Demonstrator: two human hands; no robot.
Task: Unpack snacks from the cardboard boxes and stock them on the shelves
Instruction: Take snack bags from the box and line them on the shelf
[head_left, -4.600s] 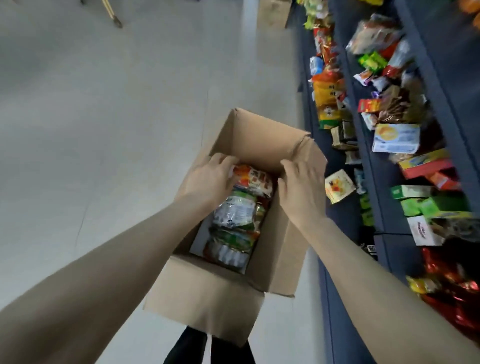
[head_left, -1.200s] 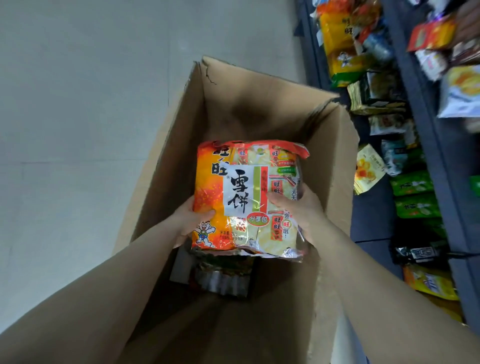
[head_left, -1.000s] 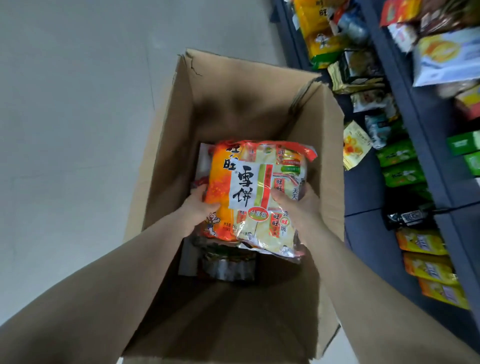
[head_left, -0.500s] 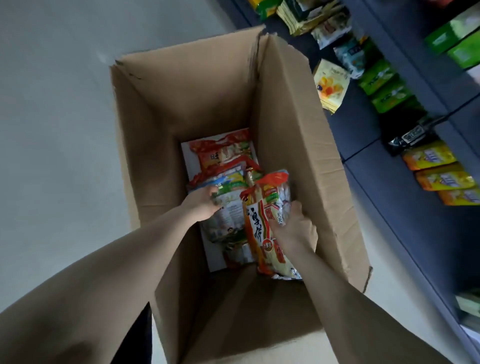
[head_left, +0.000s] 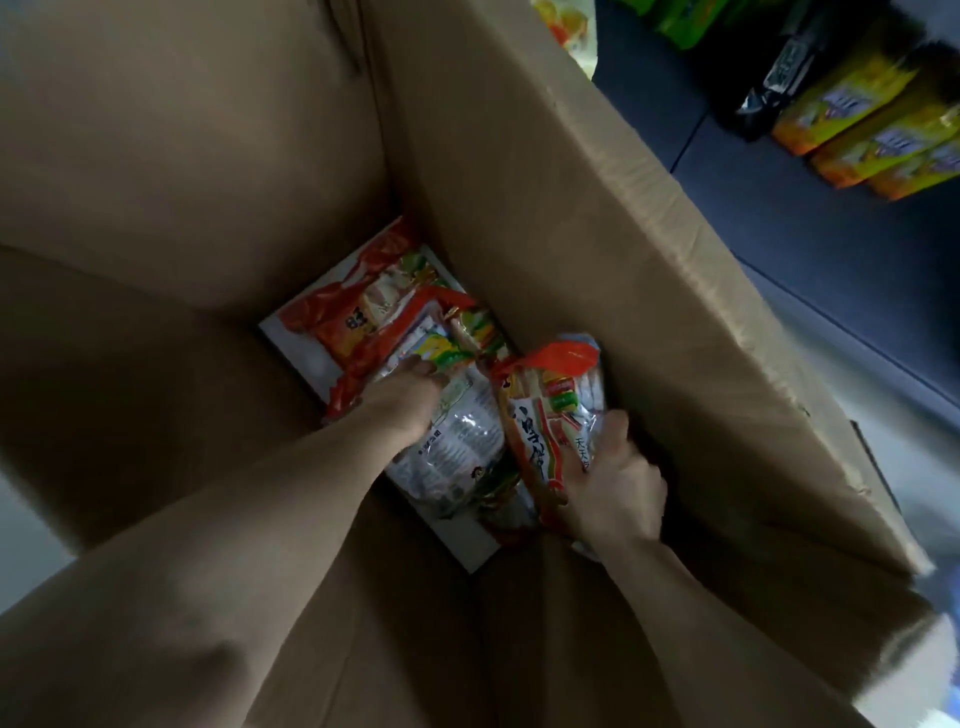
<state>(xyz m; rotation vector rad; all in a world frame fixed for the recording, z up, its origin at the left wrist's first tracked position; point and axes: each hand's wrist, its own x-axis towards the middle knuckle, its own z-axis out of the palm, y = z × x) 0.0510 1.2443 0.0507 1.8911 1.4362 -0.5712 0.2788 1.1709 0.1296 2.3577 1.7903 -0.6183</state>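
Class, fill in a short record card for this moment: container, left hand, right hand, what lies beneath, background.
container: cardboard box, open, flaps up
left hand: left hand rests on a clear-backed snack pack
right hand: right hand grips an orange rice cracker bag, stood on edge by the box wall
beneath: more orange packs
background: yellow bags on a dark shelf

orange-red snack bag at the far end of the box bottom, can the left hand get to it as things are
Probably yes: the left hand rests on the clear-fronted snack bag beside the orange-red snack bag, uncovered.
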